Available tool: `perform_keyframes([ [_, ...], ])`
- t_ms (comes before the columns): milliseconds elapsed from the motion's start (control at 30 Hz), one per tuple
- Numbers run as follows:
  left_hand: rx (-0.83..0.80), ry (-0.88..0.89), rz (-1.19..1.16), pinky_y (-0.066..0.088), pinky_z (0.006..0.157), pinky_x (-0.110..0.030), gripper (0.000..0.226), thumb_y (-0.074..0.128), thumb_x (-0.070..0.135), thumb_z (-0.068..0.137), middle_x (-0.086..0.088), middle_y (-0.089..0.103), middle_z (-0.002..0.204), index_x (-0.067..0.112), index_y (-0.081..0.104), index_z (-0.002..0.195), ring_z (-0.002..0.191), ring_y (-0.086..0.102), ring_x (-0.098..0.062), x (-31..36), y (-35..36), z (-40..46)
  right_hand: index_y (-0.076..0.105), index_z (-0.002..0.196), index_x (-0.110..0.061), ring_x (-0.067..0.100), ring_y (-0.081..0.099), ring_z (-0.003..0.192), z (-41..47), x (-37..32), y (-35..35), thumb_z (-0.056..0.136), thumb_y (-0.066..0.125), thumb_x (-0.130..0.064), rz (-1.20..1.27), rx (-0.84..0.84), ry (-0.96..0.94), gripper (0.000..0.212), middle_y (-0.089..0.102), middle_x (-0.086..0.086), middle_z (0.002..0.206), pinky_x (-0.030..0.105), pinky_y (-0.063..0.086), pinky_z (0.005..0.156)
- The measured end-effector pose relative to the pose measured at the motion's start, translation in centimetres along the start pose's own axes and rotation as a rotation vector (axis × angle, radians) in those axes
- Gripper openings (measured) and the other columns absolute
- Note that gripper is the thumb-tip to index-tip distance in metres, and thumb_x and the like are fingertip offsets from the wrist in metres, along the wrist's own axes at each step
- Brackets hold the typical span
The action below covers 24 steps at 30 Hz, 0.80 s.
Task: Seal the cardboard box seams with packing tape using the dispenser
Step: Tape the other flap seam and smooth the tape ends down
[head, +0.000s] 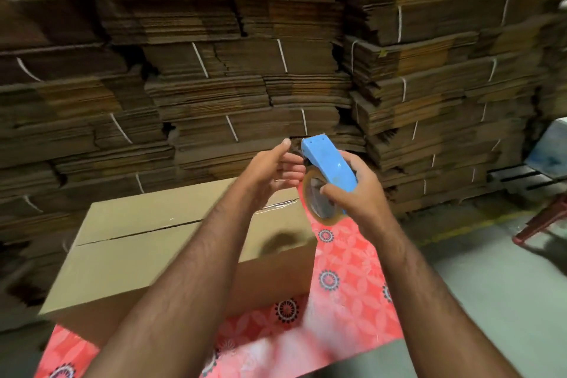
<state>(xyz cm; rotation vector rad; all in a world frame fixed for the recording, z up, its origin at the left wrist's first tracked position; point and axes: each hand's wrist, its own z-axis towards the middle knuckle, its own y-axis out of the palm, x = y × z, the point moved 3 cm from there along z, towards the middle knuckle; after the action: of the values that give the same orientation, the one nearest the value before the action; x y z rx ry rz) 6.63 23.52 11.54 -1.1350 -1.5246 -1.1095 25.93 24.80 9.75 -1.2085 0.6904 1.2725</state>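
Note:
A closed cardboard box (147,242) lies on a red patterned table, its centre seam running across the top with a short strip of clear tape near its far right end. Above the box's right end, my right hand (359,193) grips a blue tape dispenser (328,163) with a roll of clear tape (319,202) under it. My left hand (273,169) is raised just left of the dispenser's front end. Its fingers are curled toward the dispenser's mouth and the thumb points up. Whether they pinch the tape end is hidden.
The red flower-patterned tablecloth (346,279) covers the table. Tall stacks of flattened, string-tied cardboard (245,70) fill the background. A red stool or chair leg (546,221) stands on the grey floor at the right, below a blue-white object (549,147).

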Motion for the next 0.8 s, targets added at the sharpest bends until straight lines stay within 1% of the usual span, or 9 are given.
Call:
perform_keyframes([
  [100,-0.001,-0.060,-0.030,0.055,0.071,-0.035,0.048,0.051,0.047,0.100,-0.013,0.069,0.074,0.006,0.068,0.081,0.067,0.066,-0.023,0.4,-1.7,-0.2,0.061,0.126,-0.032,0.004,0.063,0.106,-0.9,-1.7,1.6,0.059,0.072,-0.030,-0.042,-0.053,-0.077,0.068,0.067,-0.016,0.117,0.035,0.056,0.088],
  [133,0.004,-0.083,-0.024,0.055,0.071,-0.036,0.045,0.053,0.045,0.099,-0.012,0.069,0.073,0.006,0.067,0.080,0.067,0.066,-0.023,0.4,-2.3,-0.2,0.061,0.126,-0.032,0.004,0.063,0.106,-1.1,-2.1,2.1,0.060,0.072,-0.029,-0.041,-0.066,-0.083,0.068,0.067,-0.017,0.116,0.035,0.056,0.088],
  [267,-0.024,-0.135,0.013,0.056,0.067,-0.033,0.034,0.058,0.030,0.095,-0.016,0.068,0.089,-0.001,0.068,0.104,0.065,0.063,-0.020,0.4,-4.3,-0.6,0.061,0.124,-0.037,0.005,0.065,0.104,-1.6,-3.2,3.6,0.059,0.071,-0.027,-0.050,-0.121,-0.083,0.067,0.068,-0.018,0.113,0.036,0.055,0.089],
  [400,-0.099,-0.133,0.057,0.055,0.074,-0.033,0.023,0.060,0.020,0.094,-0.013,0.068,0.091,0.002,0.072,0.104,0.068,0.063,-0.016,0.3,-5.6,-0.8,0.062,0.122,-0.039,0.002,0.065,0.101,-2.0,-3.6,4.5,0.060,0.071,-0.025,-0.054,-0.147,-0.085,0.065,0.068,-0.022,0.109,0.028,0.054,0.084],
  [533,-0.167,-0.138,0.107,0.055,0.080,-0.034,0.018,0.064,0.011,0.092,-0.008,0.068,0.088,0.003,0.074,0.104,0.070,0.064,-0.014,0.2,-6.3,-0.7,0.063,0.121,-0.041,0.003,0.065,0.099,-2.0,-3.6,4.8,0.063,0.074,-0.021,-0.056,-0.162,-0.086,0.063,0.067,-0.024,0.106,0.026,0.055,0.080],
  [600,-0.177,-0.131,0.120,0.056,0.079,-0.034,0.016,0.063,0.007,0.092,-0.008,0.068,0.085,0.002,0.074,0.103,0.068,0.064,-0.013,0.2,-6.3,-0.6,0.064,0.123,-0.038,0.003,0.065,0.098,-1.9,-3.4,4.8,0.062,0.074,-0.022,-0.044,-0.166,-0.076,0.063,0.069,-0.022,0.107,0.023,0.055,0.078],
  [667,-0.177,-0.115,0.136,0.057,0.075,-0.033,0.014,0.063,0.005,0.092,-0.008,0.068,0.081,0.004,0.076,0.095,0.066,0.063,-0.013,0.4,-6.1,-0.5,0.065,0.124,-0.034,0.003,0.066,0.096,-1.8,-3.1,4.8,0.062,0.073,-0.022,-0.039,-0.169,-0.065,0.064,0.070,-0.018,0.107,0.021,0.054,0.076],
  [733,-0.163,-0.094,0.168,0.058,0.069,-0.030,0.020,0.061,0.004,0.094,-0.009,0.068,0.076,0.007,0.078,0.084,0.062,0.062,-0.013,0.5,-5.8,-0.2,0.065,0.125,-0.033,0.002,0.066,0.095,-1.7,-2.9,4.7,0.061,0.073,-0.023,-0.047,-0.173,-0.054,0.064,0.070,-0.017,0.107,0.018,0.053,0.074],
  [800,-0.133,-0.059,0.254,0.058,0.062,-0.026,0.023,0.058,0.003,0.096,-0.009,0.069,0.069,0.005,0.076,0.081,0.057,0.062,-0.011,0.8,-5.6,0.2,0.065,0.124,-0.032,-0.001,0.065,0.094,-1.7,-2.8,4.5,0.061,0.075,-0.025,-0.083,-0.175,-0.055,0.064,0.070,-0.018,0.106,0.011,0.049,0.072],
])
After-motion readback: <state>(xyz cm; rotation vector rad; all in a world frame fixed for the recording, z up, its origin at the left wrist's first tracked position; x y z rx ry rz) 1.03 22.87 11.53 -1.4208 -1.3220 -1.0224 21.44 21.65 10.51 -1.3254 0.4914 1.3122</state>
